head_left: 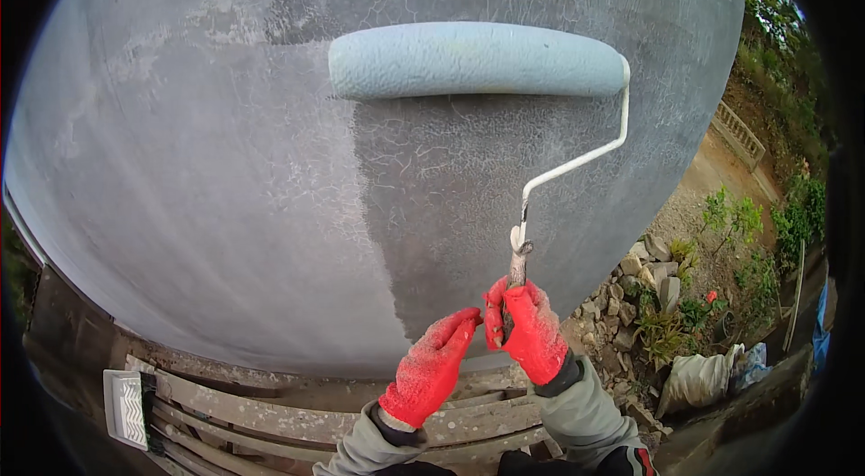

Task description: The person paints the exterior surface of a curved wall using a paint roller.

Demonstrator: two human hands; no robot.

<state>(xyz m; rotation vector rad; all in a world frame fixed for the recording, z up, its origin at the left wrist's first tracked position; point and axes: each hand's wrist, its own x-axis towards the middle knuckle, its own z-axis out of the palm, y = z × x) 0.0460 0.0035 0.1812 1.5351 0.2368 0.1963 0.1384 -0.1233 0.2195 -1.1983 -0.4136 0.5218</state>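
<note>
A paint roller with a long, pale blue, fluffy sleeve (478, 60) lies against the grey wall (198, 170). Its bent white wire frame (577, 156) leads down to a worn, paint-stained handle (518, 269). My right hand (533, 332), in a red glove, is closed around that handle. Just left of it is my left hand (428, 370), also red-gloved, its fingers stretched out toward the handle's lower end with nothing visible in them. Below the sleeve, a darker, wet-looking patch (441, 206) of wall meets the lighter surface along an uneven edge.
Wooden planks (261, 413) run under my arms along the wall's foot. A white paint tray (128, 408) with a ribbed bed sits at their left end. Rocks (622, 305), plants (662, 332) and a pale sack (698, 381) lie on lower ground at right.
</note>
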